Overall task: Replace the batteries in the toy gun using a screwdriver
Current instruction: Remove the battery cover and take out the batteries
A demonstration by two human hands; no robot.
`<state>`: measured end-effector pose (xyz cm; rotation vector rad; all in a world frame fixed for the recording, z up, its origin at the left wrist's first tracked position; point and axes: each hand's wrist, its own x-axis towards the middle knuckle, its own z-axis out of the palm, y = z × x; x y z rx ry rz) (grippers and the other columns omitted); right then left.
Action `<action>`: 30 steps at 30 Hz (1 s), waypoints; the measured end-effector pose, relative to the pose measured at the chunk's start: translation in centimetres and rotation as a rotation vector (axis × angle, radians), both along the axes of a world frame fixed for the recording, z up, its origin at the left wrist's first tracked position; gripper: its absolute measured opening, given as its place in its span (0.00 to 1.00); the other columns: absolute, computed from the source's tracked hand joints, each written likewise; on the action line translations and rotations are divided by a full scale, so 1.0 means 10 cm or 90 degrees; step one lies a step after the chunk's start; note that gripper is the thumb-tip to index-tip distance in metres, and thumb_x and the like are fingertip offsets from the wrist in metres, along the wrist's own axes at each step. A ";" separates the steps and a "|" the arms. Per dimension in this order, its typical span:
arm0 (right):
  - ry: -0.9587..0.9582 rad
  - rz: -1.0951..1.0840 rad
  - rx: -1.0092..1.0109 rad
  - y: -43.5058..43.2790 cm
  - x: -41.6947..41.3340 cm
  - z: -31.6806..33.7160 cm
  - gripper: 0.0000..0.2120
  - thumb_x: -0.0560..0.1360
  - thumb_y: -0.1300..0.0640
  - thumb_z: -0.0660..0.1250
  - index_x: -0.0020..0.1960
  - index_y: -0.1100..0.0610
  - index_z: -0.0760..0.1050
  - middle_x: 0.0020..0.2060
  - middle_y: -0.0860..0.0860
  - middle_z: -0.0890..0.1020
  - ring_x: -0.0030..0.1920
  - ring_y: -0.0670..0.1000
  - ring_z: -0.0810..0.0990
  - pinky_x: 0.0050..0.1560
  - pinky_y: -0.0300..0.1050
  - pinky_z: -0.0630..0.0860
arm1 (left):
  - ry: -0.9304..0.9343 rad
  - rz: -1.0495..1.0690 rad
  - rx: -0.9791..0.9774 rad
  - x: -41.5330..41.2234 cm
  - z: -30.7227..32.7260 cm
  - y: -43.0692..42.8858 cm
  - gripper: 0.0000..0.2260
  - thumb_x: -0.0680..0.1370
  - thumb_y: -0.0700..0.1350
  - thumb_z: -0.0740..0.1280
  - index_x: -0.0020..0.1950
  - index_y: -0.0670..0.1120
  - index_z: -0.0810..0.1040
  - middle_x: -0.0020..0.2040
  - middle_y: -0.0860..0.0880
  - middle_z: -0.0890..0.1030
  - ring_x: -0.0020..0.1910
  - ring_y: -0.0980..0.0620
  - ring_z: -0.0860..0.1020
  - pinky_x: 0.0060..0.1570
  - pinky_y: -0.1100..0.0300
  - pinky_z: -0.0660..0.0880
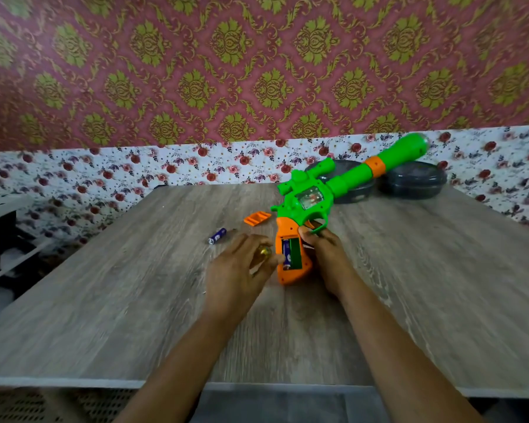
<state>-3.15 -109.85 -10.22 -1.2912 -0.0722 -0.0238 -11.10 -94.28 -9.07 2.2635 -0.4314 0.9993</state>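
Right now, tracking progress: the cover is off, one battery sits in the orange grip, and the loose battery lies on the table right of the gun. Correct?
No. The head view shows the loose battery lying left of the toy gun, beside the orange cover. The rest holds: cover off, one battery in the grip.

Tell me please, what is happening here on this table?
A person is changing batteries in a green and orange toy gun that lies on the table. The right hand holds its orange grip. The left hand has its fingertips at the open battery compartment, where one blue battery sits. A second battery and the orange cover lie loose on the table nearby.
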 end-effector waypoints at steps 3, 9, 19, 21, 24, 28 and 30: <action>-0.017 0.015 -0.047 0.05 -0.05 0.03 0.05 0.76 0.59 0.65 0.47 0.52 0.79 0.48 0.53 0.82 0.52 0.55 0.80 0.58 0.55 0.75 | 0.069 -0.008 0.080 0.07 -0.02 0.04 0.23 0.70 0.65 0.61 0.52 0.51 0.82 0.48 0.54 0.81 0.44 0.56 0.79 0.41 0.57 0.76; -0.021 0.004 -0.055 0.05 -0.06 0.06 0.05 0.76 0.58 0.65 0.49 0.50 0.79 0.50 0.51 0.82 0.53 0.53 0.80 0.58 0.53 0.76 | 0.086 0.051 0.230 0.06 -0.03 -0.01 0.19 0.77 0.57 0.62 0.66 0.55 0.74 0.55 0.52 0.80 0.52 0.49 0.79 0.42 0.58 0.71; -0.029 0.003 -0.049 0.05 -0.10 0.08 0.08 0.76 0.58 0.65 0.54 0.50 0.78 0.51 0.52 0.82 0.55 0.54 0.79 0.60 0.51 0.74 | 0.085 0.006 0.239 0.08 -0.06 0.00 0.22 0.74 0.51 0.56 0.69 0.55 0.72 0.54 0.50 0.80 0.51 0.47 0.79 0.41 0.57 0.71; -0.032 0.005 -0.057 0.05 -0.10 0.08 0.08 0.76 0.58 0.65 0.53 0.50 0.78 0.50 0.52 0.82 0.55 0.53 0.79 0.60 0.51 0.74 | 0.075 -0.013 0.203 0.09 -0.07 0.02 0.21 0.73 0.51 0.59 0.65 0.54 0.76 0.50 0.49 0.81 0.47 0.47 0.80 0.39 0.56 0.73; -0.035 0.006 -0.069 0.05 -0.10 0.08 0.06 0.76 0.57 0.65 0.51 0.49 0.78 0.51 0.52 0.82 0.55 0.54 0.79 0.61 0.53 0.74 | 0.086 -0.034 0.188 0.11 -0.06 0.05 0.19 0.74 0.53 0.62 0.65 0.54 0.76 0.48 0.50 0.81 0.45 0.49 0.80 0.38 0.57 0.73; -0.030 0.004 -0.075 0.04 -0.10 0.09 0.05 0.76 0.57 0.65 0.48 0.49 0.78 0.50 0.52 0.82 0.56 0.54 0.79 0.62 0.56 0.73 | 0.075 -0.022 0.222 0.11 -0.04 0.05 0.17 0.76 0.50 0.65 0.65 0.53 0.76 0.49 0.50 0.81 0.45 0.49 0.80 0.36 0.59 0.70; -0.032 0.012 -0.074 0.03 -0.10 0.08 0.05 0.76 0.57 0.65 0.48 0.49 0.78 0.50 0.52 0.82 0.56 0.55 0.79 0.62 0.57 0.73 | 0.066 0.013 0.285 0.10 -0.03 0.03 0.17 0.73 0.46 0.67 0.62 0.52 0.78 0.45 0.49 0.81 0.39 0.47 0.81 0.30 0.60 0.67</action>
